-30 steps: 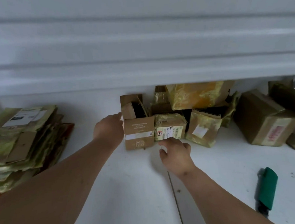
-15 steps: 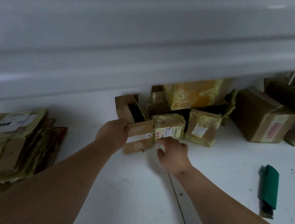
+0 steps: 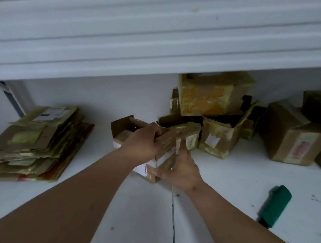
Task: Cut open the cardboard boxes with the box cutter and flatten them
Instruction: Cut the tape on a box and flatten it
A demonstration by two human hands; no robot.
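Head view: white table (image 3: pixel 232 182), flattened stack (image 3: pixel 35 145) far left, unopened boxes (image 3: pixel 215 95) crowding behind. Both hands, left hand (image 3: pixel 146 144) and right hand (image 3: pixel 180 170), clamp the open small box (image 3: pixel 152 164) mid-table; green box cutter (image 3: pixel 274 205) lies right, untouched.

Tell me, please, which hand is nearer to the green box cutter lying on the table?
Right. The right hand grips the small open box's near corner, up-left of the box cutter. The left hand holds the box's top, farther away.
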